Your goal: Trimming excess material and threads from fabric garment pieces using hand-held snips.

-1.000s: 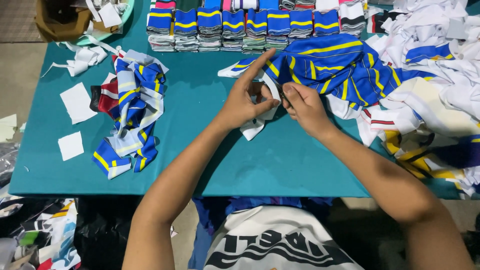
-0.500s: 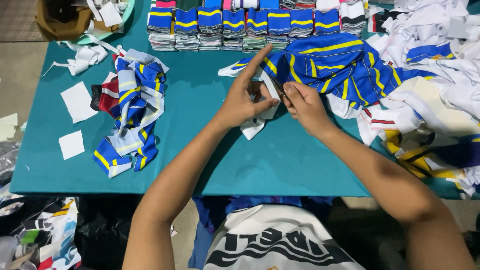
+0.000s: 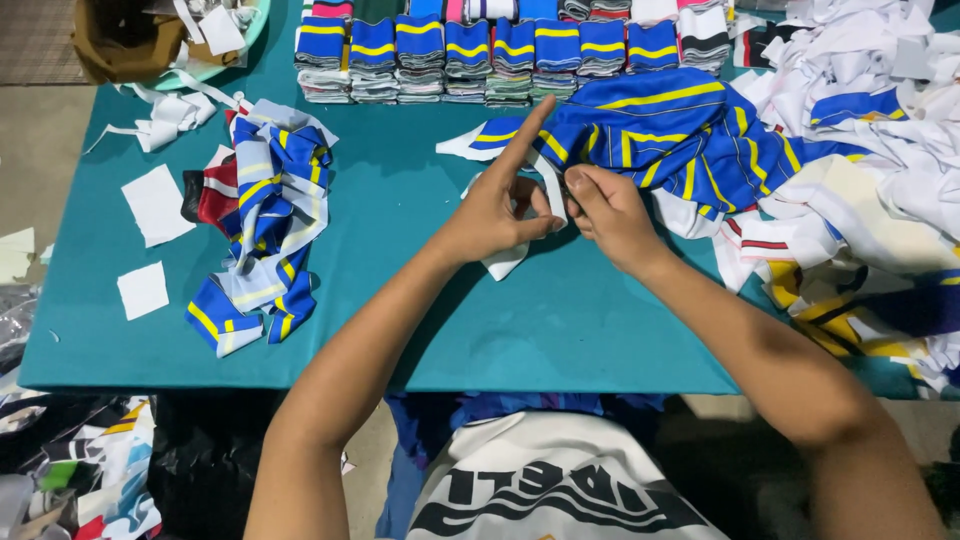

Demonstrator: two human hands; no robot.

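Both hands meeting at mid-table over a small white fabric strip (image 3: 527, 205). Left hand (image 3: 497, 215) with index finger stretched out toward the far side, thumb and remaining fingers pinched shut on the strip. Right hand (image 3: 608, 212) just beside it, fingers curled and closed on the same strip, at the edge of the blue-and-yellow striped cloth (image 3: 670, 135) spread right of centre. Strip lying partly on the teal table (image 3: 560, 320), one white end poking out near the left wrist, another end reaching left of the striped cloth.

Likely light, limp and thin; no stiffness to hold a shape, so prone to folding or slipping between fingertips. Best taken by a pinch at an edge or corner, two hands apart to keep it taut. Nothing fragile, though a loose weave could fray or stretch under a hard pull.

Far side: a row of folded striped stacks (image 3: 500, 50). Left: a heap of blue, white and yellow pieces (image 3: 262, 225), with white paper squares (image 3: 157, 203) further left. Right: a large pile of white and mixed cloth (image 3: 870, 130).
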